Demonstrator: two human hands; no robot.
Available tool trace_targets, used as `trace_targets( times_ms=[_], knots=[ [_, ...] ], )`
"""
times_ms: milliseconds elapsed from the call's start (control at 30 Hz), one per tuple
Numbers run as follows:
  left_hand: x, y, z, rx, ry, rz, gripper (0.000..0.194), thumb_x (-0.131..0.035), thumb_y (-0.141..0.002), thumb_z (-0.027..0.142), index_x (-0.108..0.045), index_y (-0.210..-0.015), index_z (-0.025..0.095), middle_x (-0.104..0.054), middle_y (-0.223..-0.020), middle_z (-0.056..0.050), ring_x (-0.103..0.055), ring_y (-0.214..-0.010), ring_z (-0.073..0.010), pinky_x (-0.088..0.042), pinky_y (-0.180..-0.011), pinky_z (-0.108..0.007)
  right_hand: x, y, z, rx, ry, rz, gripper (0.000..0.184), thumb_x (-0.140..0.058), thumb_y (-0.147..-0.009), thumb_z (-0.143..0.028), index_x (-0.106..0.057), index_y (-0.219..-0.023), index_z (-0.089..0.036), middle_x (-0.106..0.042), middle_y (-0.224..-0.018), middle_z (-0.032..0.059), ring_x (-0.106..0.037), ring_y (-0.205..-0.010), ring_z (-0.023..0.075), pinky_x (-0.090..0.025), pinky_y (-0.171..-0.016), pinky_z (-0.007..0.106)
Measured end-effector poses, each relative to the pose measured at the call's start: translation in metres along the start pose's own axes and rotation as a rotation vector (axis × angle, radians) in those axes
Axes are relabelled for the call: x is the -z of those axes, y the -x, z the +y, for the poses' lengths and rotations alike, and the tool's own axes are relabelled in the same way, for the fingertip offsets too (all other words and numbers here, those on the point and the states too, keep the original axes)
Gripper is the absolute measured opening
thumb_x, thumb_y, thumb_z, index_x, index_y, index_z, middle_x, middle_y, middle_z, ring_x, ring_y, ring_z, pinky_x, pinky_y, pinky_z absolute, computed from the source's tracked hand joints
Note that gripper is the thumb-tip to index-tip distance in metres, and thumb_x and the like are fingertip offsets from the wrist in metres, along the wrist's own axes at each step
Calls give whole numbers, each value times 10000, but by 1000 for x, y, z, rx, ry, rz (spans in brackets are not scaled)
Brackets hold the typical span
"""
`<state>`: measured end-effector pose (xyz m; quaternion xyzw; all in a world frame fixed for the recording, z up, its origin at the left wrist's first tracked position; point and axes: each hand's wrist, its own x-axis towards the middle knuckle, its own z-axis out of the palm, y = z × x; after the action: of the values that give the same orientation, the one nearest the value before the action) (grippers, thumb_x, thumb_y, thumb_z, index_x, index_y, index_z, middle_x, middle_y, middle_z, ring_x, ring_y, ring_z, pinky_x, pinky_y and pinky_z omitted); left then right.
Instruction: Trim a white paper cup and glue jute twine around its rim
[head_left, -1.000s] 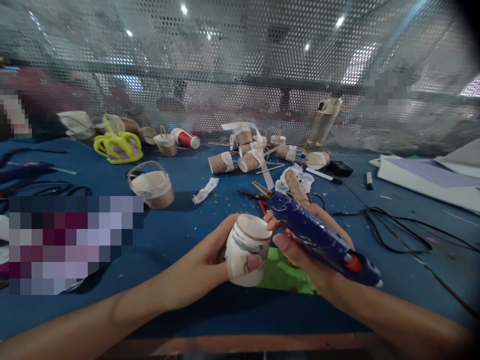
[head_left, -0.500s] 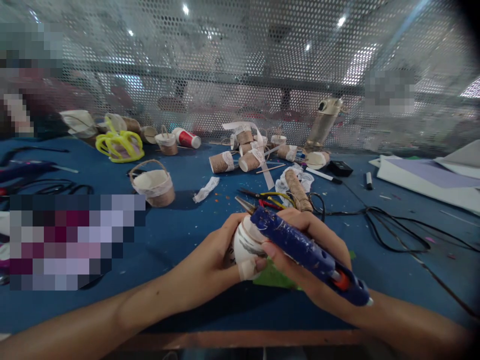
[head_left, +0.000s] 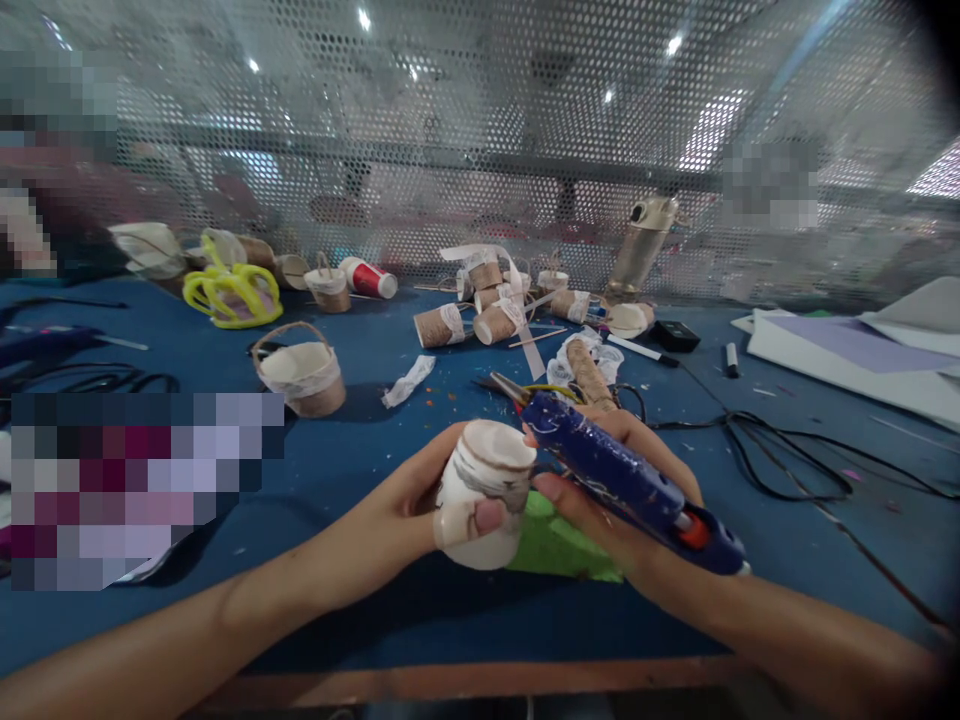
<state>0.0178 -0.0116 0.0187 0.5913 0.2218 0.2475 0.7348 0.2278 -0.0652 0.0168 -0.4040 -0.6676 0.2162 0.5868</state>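
My left hand (head_left: 420, 510) is closed around a white paper cup (head_left: 484, 460) with grey markings and a thin brown cord around its upper end. A pale strip is wrapped around my left thumb. In my right hand (head_left: 630, 490) is a blue glue gun (head_left: 607, 465) with an orange part near its back end. Its metal nozzle points up and to the left, past the cup's upper right side and apart from it. Some of my right fingers are hidden behind the gun. A piece of green paper (head_left: 562, 540) lies on the table below, between my hands.
A twine-wrapped basket (head_left: 304, 375) stands left of my hands, beside a lace scrap (head_left: 409, 380). Farther back lie several small twine-wrapped cups (head_left: 499, 322) and a red-and-white cup (head_left: 371, 278). Pliers, a twine roll (head_left: 589, 372) and black cable (head_left: 780, 470) lie ahead and right.
The cup has moved slightly left in my left hand and more of its side shows. My right hand with the glue gun has drawn away to the right, opening a gap between them.
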Motion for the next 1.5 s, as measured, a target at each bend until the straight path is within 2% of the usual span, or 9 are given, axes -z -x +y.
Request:
trace_targets(
  times_ms=[133,267,400,533,833,967,1200,1333,1500],
  knots=[
    [2,1,2,-2,5,-10,400,-683,-907,336,-556,-1285,308,-634,-1242,-7,-560,-1181,-224,-441,-990,-308,2,0,3,19,-14,11,297,-793,-769,-137,-664,-988,-290,-706,-1010,-8,-681,-948,194,-588,-815,323],
    [-1,0,3,27,-25,-27,381,-667,-921,338,-563,-1284,295,-632,-1273,-23,-522,-1248,-250,-434,-1005,-327,2,3,3,-6,-10,-23,277,-801,-763,-146,-657,-961,-275,-694,-1007,5,-668,-968,205,-576,-804,329],
    [-3,0,0,9,-35,-43,384,-671,-925,279,-545,-1286,314,-629,-1286,-2,-525,-1251,-220,-425,-1017,-311,1,4,0,28,-28,0,258,-799,-760,-145,-611,-876,-276,-686,-1010,6,-665,-954,208,-559,-844,350],
    [-3,1,-4,12,-29,-21,396,-673,-926,262,-532,-1292,318,-621,-1289,8,-530,-1239,-197,-425,-1021,-290,-1,3,-2,29,6,58,230,-786,-784,-157,-617,-877,-282,-673,-896,-7,-657,-906,197,-547,-861,352],
    [-7,1,-1,-27,35,-4,333,-674,-926,288,-572,-1242,315,-642,-1167,29,-558,-1120,-153,-463,-956,-240,4,3,3,61,-99,-81,296,-762,-751,-35,-634,-928,-236,-677,-944,17,-650,-990,214,-528,-892,352],
    [-7,1,-3,-31,42,-3,361,-683,-919,274,-560,-1255,325,-636,-1181,25,-554,-1121,-156,-473,-946,-241,6,3,6,43,-62,-119,300,-769,-756,-55,-623,-936,-246,-686,-1000,26,-646,-1024,233,-535,-903,381],
    [-5,1,-3,-58,-22,67,355,-699,-905,272,-580,-1234,333,-617,-1091,34,-558,-1025,-139,-481,-874,-204,3,2,-2,56,12,13,231,-719,-795,-68,-580,-842,-246,-663,-1000,42,-649,-963,216,-537,-885,371],
    [-3,1,0,-84,-24,63,326,-691,-911,281,-602,-1218,346,-625,-1115,38,-554,-1078,-150,-463,-927,-215,4,3,0,56,33,5,224,-705,-811,-73,-569,-850,-246,-661,-1033,51,-641,-979,215,-538,-866,353],
    [5,5,4,-112,-55,94,415,-731,-878,290,-585,-1253,393,-622,-1165,47,-543,-1116,-150,-440,-946,-204,8,5,8,85,-35,-7,217,-690,-818,-68,-578,-865,-248,-634,-903,35,-619,-940,225,-510,-904,407]
  ],
)
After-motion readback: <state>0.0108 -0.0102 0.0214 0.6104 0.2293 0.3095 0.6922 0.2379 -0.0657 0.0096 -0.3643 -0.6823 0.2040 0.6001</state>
